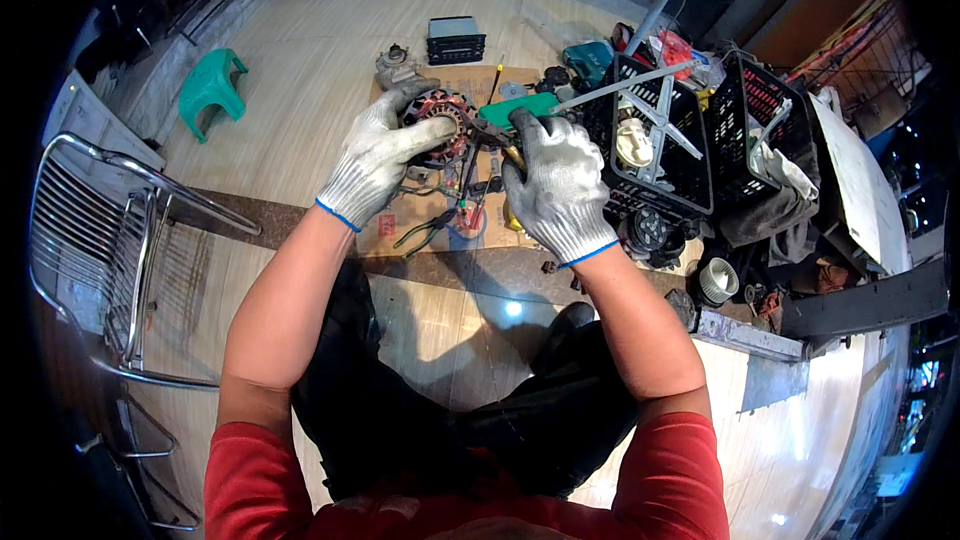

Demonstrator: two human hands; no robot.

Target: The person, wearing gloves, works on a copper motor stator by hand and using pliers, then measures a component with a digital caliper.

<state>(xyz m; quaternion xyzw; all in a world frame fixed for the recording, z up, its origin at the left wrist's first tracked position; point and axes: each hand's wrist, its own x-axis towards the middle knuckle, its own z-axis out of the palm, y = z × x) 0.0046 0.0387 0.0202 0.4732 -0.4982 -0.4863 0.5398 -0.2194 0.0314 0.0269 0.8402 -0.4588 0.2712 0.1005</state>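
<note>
2 gloves (350, 172): pale knit, ribbed toward the wrists, hemmed in blue, greyed over the fingers.
Left hand (385, 135): clasped on the ring, thumb laid across its face, the other fingers bent along its upper edge.
Ring (462, 120): round, copper-coloured, toothed about the middle; in the left hand, above the cardboard. Whether it also rests on something below, I cannot tell.
Right hand (560, 168): fingers curled around a tool, back of the glove upward.
Tool (515, 156): slim yellowish handle, dark metal toward the ring; contact between them is too small to make out.
Green piece (518, 110): smooth, flat-sided, just beyond the right hand; whether a finger touches it is unclear.
Cardboard (385, 242): flat, tan, matte, beneath the hands.
Pliers (440, 223): V-shaped, green-handled, lying on the cardboard nearer the body.
2 crates (660, 202): black plastic, lattice-walled, side by side at right; the nearer holds a cream round part (634, 145).
Wheel (718, 282): whitish, finned, drum-shaped.
Stool (212, 88): moulded green plastic, arched between its legs.
Chair (95, 230): shiny bent tube, slatted.
Floor (310, 40): pale, glossy, faintly grained tiles.
</note>
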